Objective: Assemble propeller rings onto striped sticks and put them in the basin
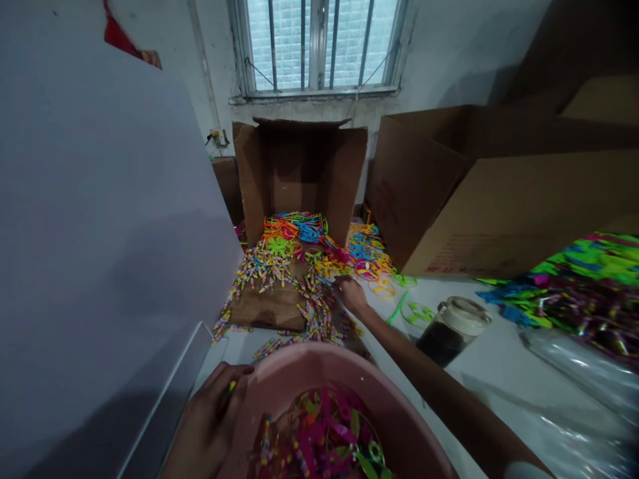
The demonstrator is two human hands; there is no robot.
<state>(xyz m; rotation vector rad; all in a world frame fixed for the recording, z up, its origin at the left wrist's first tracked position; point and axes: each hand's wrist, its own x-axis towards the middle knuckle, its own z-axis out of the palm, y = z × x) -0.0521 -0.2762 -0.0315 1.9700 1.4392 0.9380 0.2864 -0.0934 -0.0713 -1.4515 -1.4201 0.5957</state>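
Note:
My left hand (pixel 212 416) is curled at the left rim of a pink basin (pixel 319 352), with a small yellow-green piece (pixel 232 386) showing between its closed fingers. Inside the basin lie magenta and green plastic propeller pieces (pixel 339 432) and several small printed sticks (pixel 266 439). My right hand (pixel 350 294) stretches to the pile beyond the basin, fingers pinched at a thin blue plastic piece (pixel 327 281); its hidden end is blurred. Around it are printed sticks (pixel 317 306) in a loose heap and yellow propeller rings (pixel 334 267).
An open cardboard box (pixel 294 189) lies behind, colourful plastic pieces spilling from its mouth. To the right stand a larger carton (pixel 479 213), a lidded jar with dark contents (pixel 452 329) and clear plastic bags (pixel 579 372). A pale panel (pixel 114 199) rises on the left.

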